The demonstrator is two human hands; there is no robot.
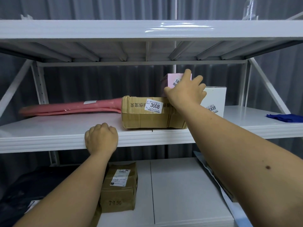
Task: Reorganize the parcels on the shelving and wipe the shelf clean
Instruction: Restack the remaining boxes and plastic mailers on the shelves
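On the white middle shelf (57, 128) lies a brown cardboard box (147, 118) with a 3008 label. A small pink box (170, 79) stands on top of it, and my right hand (185, 90) grips that pink box from the front, fingers over its top. A white box (216, 99) stands just right of them, partly behind my forearm. A flat pink mailer (70, 107) lies to the left of the brown box. My left hand (100, 138) rests on the shelf's front edge with curled fingers hooked over it. A blue cloth (285, 117) lies at the shelf's far right.
The upper shelf (98, 28) runs overhead with a plastic-wrapped item at its right. On the lower shelf (188, 185) stand a taped brown parcel (121, 187), a dark bag (32, 189) at left and a pale mailer along the right edge.
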